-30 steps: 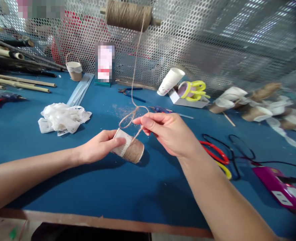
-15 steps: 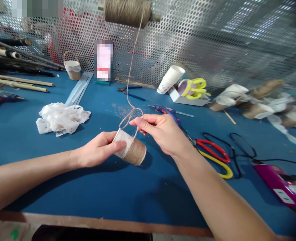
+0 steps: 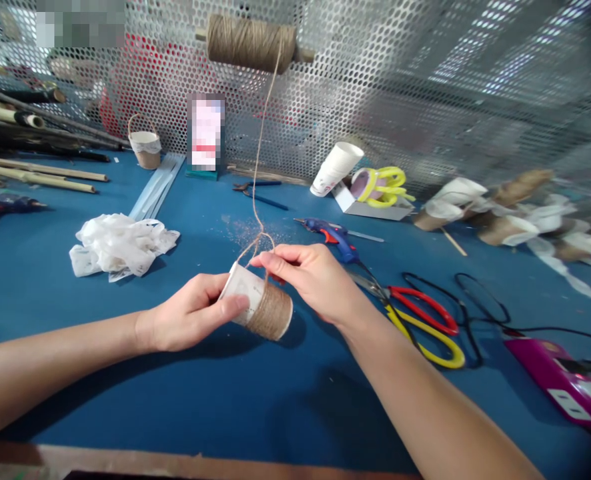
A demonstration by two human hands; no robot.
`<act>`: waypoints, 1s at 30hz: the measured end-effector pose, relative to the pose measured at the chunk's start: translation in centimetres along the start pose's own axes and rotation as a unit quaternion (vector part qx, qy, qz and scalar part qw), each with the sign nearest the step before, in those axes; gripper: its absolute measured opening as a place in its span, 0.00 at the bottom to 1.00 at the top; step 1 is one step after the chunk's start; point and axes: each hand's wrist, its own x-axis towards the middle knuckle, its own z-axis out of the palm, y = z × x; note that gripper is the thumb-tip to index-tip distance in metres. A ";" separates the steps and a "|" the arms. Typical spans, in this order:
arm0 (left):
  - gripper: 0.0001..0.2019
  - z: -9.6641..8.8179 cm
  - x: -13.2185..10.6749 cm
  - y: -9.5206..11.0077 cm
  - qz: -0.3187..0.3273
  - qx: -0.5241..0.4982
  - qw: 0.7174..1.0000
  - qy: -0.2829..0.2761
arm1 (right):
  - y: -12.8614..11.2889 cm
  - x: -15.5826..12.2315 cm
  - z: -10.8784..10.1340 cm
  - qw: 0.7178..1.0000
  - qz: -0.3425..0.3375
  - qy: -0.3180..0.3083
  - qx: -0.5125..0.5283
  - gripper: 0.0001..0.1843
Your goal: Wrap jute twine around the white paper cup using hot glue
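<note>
My left hand (image 3: pixel 195 312) grips a white paper cup (image 3: pixel 243 288) by its rim end, thumb on the outside. The cup lies tilted, its base toward the right. Brown jute twine (image 3: pixel 271 313) is wound in close turns around the base half. My right hand (image 3: pixel 308 277) pinches the twine just above the cup, fingers closed. A loose loop of twine stands over the cup, and the strand (image 3: pixel 260 143) runs up to a large twine spool (image 3: pixel 248 43) on a rod.
Left of my hands lies crumpled white lace ribbon (image 3: pixel 123 243). A blue glue gun (image 3: pixel 330 233), red-and-yellow-handled scissors (image 3: pixel 423 320) and a purple power strip (image 3: pixel 558 380) are to the right. Behind stand pliers (image 3: pixel 260 190), stacked paper cups (image 3: pixel 336 168) and a small finished basket (image 3: pixel 145 148).
My right hand has shifted slightly left and down toward the cup with the twine, and the loop above the cup is smaller. The camera view has tilted up slightly.
</note>
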 end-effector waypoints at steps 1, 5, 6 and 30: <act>0.13 0.0 0.0 0.0 0.002 0.005 1.000 0.000 | -0.1 0.0 0.0 1.000 0.001 -0.004 -0.005 0.15; 0.13 -0.1 -0.1 0.1 0.013 0.030 0.999 -0.002 | -0.1 -0.1 0.1 1.000 0.004 -0.019 -0.010 0.14; 0.13 -0.1 -0.2 0.2 0.021 0.038 0.999 -0.004 | -0.1 -0.2 0.2 1.000 0.005 -0.022 -0.003 0.14; 0.13 -0.1 1.2 -0.5 -0.043 -0.197 0.974 0.107 | 0.5 -0.9 -0.5 0.997 0.034 -0.065 0.024 0.23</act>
